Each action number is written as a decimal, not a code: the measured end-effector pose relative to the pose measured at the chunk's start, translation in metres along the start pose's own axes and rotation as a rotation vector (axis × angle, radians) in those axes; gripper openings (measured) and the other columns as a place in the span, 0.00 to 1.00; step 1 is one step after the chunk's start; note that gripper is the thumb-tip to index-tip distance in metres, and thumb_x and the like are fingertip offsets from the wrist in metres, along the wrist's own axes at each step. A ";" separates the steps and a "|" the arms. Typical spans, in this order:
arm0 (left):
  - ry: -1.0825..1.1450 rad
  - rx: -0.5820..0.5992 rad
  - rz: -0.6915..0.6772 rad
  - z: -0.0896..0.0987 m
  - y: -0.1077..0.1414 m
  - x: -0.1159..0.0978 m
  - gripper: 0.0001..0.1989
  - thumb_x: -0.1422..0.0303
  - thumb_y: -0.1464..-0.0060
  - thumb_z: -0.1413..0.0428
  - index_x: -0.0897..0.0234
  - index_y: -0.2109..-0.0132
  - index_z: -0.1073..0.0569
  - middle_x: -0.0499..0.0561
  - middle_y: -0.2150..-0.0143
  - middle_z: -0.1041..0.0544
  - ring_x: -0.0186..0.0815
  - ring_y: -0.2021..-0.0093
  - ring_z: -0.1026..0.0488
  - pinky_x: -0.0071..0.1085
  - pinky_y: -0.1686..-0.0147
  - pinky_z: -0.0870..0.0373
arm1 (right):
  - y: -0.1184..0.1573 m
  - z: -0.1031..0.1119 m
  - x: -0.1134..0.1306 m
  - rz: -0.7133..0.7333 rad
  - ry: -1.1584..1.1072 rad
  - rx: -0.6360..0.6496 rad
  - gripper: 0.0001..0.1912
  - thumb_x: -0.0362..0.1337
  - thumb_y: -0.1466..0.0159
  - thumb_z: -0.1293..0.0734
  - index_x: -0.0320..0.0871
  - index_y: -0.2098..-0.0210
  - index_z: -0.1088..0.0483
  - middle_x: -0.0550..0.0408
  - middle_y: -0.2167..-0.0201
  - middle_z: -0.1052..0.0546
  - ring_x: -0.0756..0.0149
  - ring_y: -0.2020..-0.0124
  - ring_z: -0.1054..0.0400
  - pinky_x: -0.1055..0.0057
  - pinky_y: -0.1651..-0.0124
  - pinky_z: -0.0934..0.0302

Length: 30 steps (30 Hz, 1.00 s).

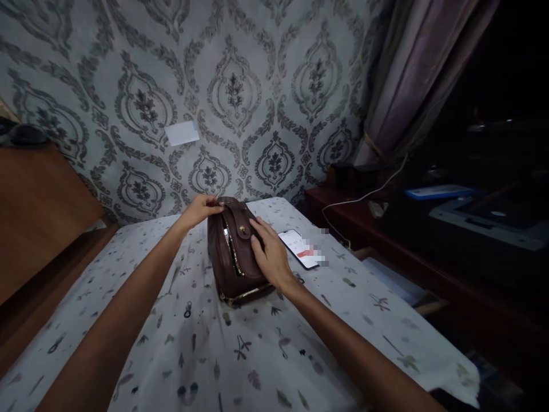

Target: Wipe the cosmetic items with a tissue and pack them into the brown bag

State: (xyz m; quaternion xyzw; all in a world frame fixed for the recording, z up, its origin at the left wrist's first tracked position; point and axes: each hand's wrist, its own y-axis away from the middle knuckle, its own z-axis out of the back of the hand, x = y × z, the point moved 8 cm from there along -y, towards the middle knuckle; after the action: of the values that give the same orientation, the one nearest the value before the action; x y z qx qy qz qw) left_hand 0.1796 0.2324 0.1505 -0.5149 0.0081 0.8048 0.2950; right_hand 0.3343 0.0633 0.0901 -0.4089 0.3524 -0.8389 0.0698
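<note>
A dark brown leather bag (pixel 240 252) lies on the patterned bedsheet, with a strap flap and gold stud on its upper face. Its front zipper (pixel 233 250) is partly unzipped, showing a narrow gap with something pale at the upper end that I cannot make out. My left hand (pixel 201 210) pinches the bag's far left corner, near the top of that zipper, between thumb and fingers. Against the bag's right side rests my right hand (pixel 271 252), its fingers stretched out flat over the leather. A second gold zipper (pixel 246 294) runs along the near bottom edge.
A lit smartphone (pixel 300 249) lies on the bedsheet (pixel 189 355) right of the bag. Damask wallpaper (pixel 234 91) rises behind the bed. To the left stands a wooden panel (pixel 40 212); to the right are a dark red side table (pixel 319 200), a white cable (pixel 364 199) and a curtain (pixel 407 74).
</note>
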 end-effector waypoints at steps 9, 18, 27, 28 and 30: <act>-0.173 -0.181 -0.013 0.006 0.010 -0.001 0.09 0.62 0.56 0.40 0.63 0.75 0.27 0.44 0.79 0.32 0.35 0.71 0.34 0.28 0.71 0.41 | -0.001 -0.001 -0.001 0.006 -0.027 0.009 0.25 0.40 0.31 0.43 0.42 0.38 0.32 0.44 0.35 0.33 0.55 0.33 0.40 0.50 0.30 0.47; -0.184 -0.206 -0.047 -0.011 0.044 -0.019 0.09 0.62 0.52 0.42 0.64 0.71 0.24 0.46 0.75 0.27 0.36 0.69 0.32 0.28 0.67 0.37 | 0.000 -0.004 -0.004 0.016 -0.017 -0.008 0.25 0.39 0.30 0.45 0.42 0.37 0.33 0.44 0.35 0.34 0.55 0.33 0.41 0.50 0.30 0.48; -0.142 -0.165 -0.073 -0.019 0.060 -0.031 0.11 0.60 0.51 0.44 0.64 0.72 0.26 0.46 0.74 0.26 0.36 0.70 0.31 0.30 0.67 0.37 | 0.000 -0.001 -0.001 0.030 -0.044 -0.009 0.24 0.39 0.31 0.44 0.41 0.38 0.34 0.42 0.36 0.32 0.56 0.34 0.40 0.52 0.30 0.47; -0.144 -0.155 -0.074 -0.018 0.058 -0.032 0.11 0.60 0.51 0.44 0.64 0.71 0.26 0.46 0.73 0.26 0.36 0.70 0.31 0.30 0.67 0.36 | 0.002 0.000 -0.001 0.024 -0.059 -0.028 0.24 0.39 0.31 0.44 0.41 0.38 0.34 0.42 0.37 0.32 0.56 0.34 0.40 0.52 0.31 0.47; -0.151 -0.136 -0.077 -0.019 0.052 -0.034 0.10 0.62 0.52 0.44 0.64 0.70 0.26 0.47 0.72 0.25 0.36 0.68 0.30 0.30 0.65 0.35 | 0.006 0.003 -0.001 0.004 -0.092 -0.080 0.24 0.40 0.31 0.43 0.42 0.38 0.35 0.42 0.38 0.31 0.57 0.35 0.39 0.52 0.32 0.45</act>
State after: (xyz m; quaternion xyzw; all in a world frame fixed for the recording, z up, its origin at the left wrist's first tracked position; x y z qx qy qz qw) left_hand 0.1800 0.1674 0.1553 -0.4714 -0.0887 0.8281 0.2901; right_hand 0.3366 0.0573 0.0865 -0.4490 0.3826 -0.8043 0.0713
